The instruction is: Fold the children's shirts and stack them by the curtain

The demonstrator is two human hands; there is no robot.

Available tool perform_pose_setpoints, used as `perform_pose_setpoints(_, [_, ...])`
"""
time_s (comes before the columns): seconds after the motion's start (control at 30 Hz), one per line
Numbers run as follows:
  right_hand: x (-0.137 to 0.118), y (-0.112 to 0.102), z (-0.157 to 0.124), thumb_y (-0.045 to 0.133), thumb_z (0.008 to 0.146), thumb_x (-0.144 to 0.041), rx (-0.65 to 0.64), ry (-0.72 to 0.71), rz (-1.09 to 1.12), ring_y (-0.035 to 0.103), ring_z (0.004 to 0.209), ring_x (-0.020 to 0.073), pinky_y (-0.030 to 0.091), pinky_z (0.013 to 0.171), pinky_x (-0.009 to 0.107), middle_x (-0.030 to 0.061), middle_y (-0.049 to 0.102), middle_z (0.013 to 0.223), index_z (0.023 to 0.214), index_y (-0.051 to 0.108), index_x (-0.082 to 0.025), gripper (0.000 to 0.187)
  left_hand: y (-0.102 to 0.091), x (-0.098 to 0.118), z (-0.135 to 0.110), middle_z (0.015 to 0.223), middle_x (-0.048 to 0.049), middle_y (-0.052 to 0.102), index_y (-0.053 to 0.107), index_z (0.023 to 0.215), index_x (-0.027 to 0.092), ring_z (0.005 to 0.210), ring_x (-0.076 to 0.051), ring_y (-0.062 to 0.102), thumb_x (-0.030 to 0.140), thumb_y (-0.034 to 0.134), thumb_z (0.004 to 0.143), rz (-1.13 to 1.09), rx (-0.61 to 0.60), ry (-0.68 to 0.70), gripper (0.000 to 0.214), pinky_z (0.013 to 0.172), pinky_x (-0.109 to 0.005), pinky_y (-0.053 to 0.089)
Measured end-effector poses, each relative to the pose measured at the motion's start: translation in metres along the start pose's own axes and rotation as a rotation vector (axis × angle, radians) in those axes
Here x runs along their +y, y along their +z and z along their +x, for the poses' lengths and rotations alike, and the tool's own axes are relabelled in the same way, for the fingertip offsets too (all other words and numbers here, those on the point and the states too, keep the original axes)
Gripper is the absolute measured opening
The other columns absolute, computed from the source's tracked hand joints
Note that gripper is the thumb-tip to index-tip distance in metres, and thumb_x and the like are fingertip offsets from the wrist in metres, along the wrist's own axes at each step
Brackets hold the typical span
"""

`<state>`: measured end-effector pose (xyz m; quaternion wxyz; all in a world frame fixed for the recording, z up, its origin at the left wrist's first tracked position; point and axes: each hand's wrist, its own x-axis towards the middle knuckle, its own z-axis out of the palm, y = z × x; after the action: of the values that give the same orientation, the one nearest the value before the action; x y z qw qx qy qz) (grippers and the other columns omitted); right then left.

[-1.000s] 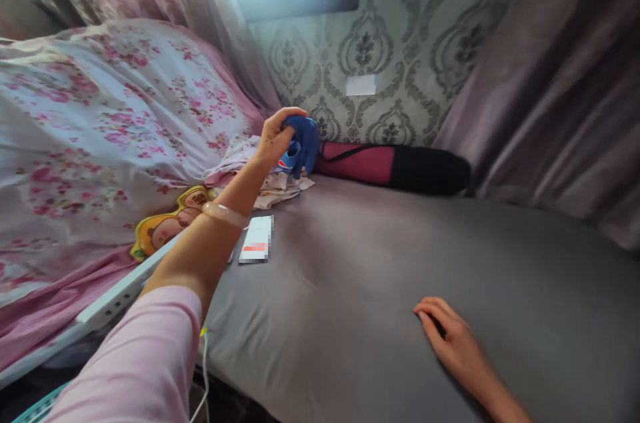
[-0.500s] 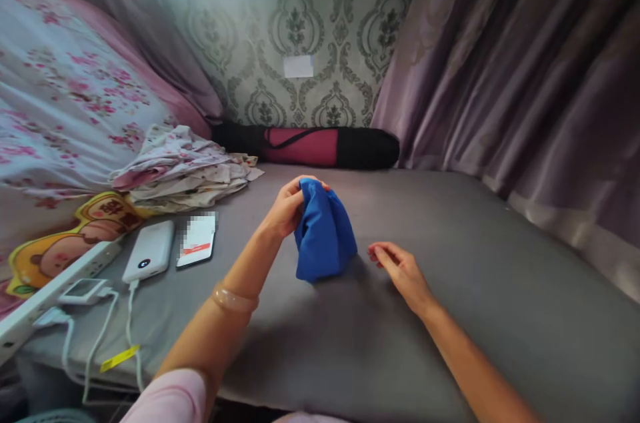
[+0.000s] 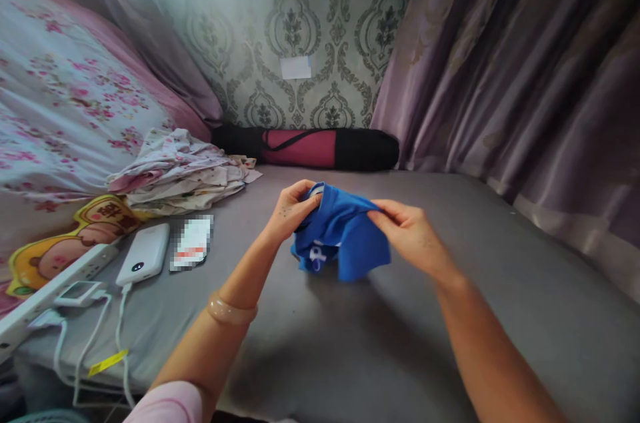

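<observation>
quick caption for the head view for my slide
Left hand and right hand hold a blue garment over a grey bed, power bank nearby.

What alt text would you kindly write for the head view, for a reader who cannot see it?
The left hand and the right hand pinch a crumpled blue garment by its upper edge over a grey mattress. To the left lie a white power bank and a pile of pale clothes; a red and black roll lies by the patterned wall.

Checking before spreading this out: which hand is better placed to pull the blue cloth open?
Likely the right hand: it pinches the blue cloth at an edge, bare grey sheet beside it; left hand grips a bunch.
</observation>
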<state>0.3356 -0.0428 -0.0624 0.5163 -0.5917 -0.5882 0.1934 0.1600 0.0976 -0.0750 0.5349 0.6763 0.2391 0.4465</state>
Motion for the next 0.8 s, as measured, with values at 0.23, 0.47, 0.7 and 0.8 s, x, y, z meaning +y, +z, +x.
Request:
perform_pose_setpoints(0.23, [-0.002, -0.078, 0.001, 0.049, 0.088, -0.026, -0.028, -0.002, -0.456, 0.066, 0.093, 0.0208, 0.049, 0.087, 0.033, 0.0005, 0.073, 0.101, 0.102, 0.071, -0.025, 0.027, 0.026, -0.011, 0.012, 0.085, -0.0041, 0.069, 0.071, 0.091, 0.015, 0.075, -0.014, 0.059, 0.041, 0.075, 0.072, 0.109, -0.317, 0.074, 0.032, 0.068, -0.023, 0.045])
perform_pose_setpoints(0.47, [0.038, -0.077, 0.014, 0.061, 0.079, -0.028, -0.441, 0.172, -0.342, 0.065, 0.095, 0.0218, 0.05, 0.087, 0.032, 0.0037, 0.071, 0.105, 0.108, 0.068, -0.021, 0.03, 0.048, -0.035, 0.016, 0.089, -0.0052, 0.071, 0.073, 0.091, 0.015, 0.085, -0.019, 0.062, 0.044, 0.064, 0.081, 0.113, -0.373, 0.007, 0.033, 0.075, -0.025, 0.048])
perform_pose_setpoints(0.7, [0.05, -0.041, 0.032, 0.064, 0.08, -0.038, -0.453, 0.179, -0.003, 0.065, 0.095, 0.0202, 0.05, 0.087, 0.033, 0.0055, 0.071, 0.103, 0.107, 0.068, -0.019, 0.034, 0.051, -0.039, 0.016, 0.071, -0.0003, 0.063, 0.07, 0.08, 0.013, 0.067, -0.013, 0.056, 0.049, 0.062, 0.082, 0.081, -0.447, -0.087, 0.036, 0.06, -0.021, 0.043])
perform_pose_setpoints(0.8, [0.052, -0.037, 0.033, 0.061, 0.083, -0.042, -0.39, 0.146, -0.013, 0.065, 0.084, 0.0189, 0.052, 0.078, 0.031, 0.0035, 0.072, 0.091, 0.096, 0.071, -0.019, 0.029, 0.045, -0.041, 0.018, 0.059, 0.0018, 0.057, 0.068, 0.071, 0.014, 0.056, -0.011, 0.052, 0.053, 0.056, 0.084, 0.078, -0.473, -0.166, 0.043, 0.051, -0.02, 0.038])
